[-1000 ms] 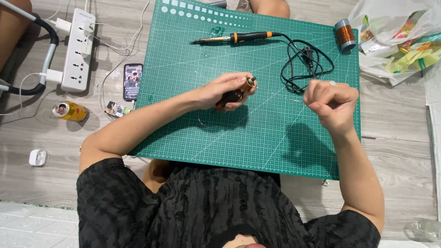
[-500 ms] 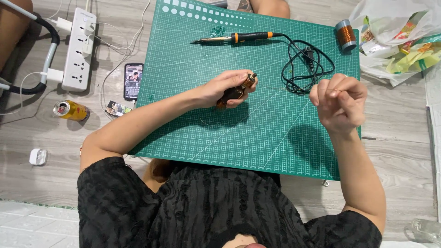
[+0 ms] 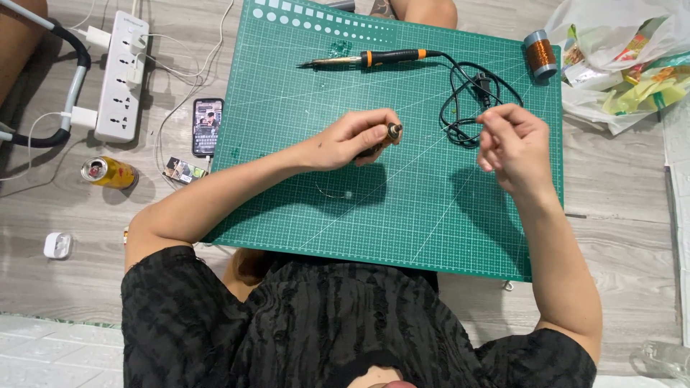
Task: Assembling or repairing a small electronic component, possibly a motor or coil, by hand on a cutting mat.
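**Fine work between two hands over the mat**

Left hand [image 3: 352,140] curled shut around a small dark cylindrical metal part [image 3: 392,131], gripping it between thumb and fingers with its round end poking out toward the right. Part held just above the middle of the green gridded cutting mat [image 3: 431,230], not resting on it. Right hand [image 3: 510,144] raised near the mat's right side, fingertips pressed together in a pinch; whatever sits in the pinch too thin to make out, possibly a fine strand running to the part.

Probably a winding or threading step, part steadied on one side, strand drawn out on the other. Next move likely calls for steady tension and a firm grip on the part, keeping clear of the tangled black cord [image 3: 474,93] just behind the right hand.

Farther back, an orange-and-black soldering iron [image 3: 381,57] lying flat near the mat's far edge. At the far right corner, a grey spool of copper-coloured wire [image 3: 540,54], upright.

Packages: crumpled clear plastic bags [image 3: 611,100] with yellow, green and red wrappers inside, on the floor right of the mat. Left of the mat, a yellow drink can [image 3: 108,172] on its side, a small printed packet [image 3: 183,170] just beside it, a dark smartphone [image 3: 208,127] and a white power strip [image 3: 122,75].
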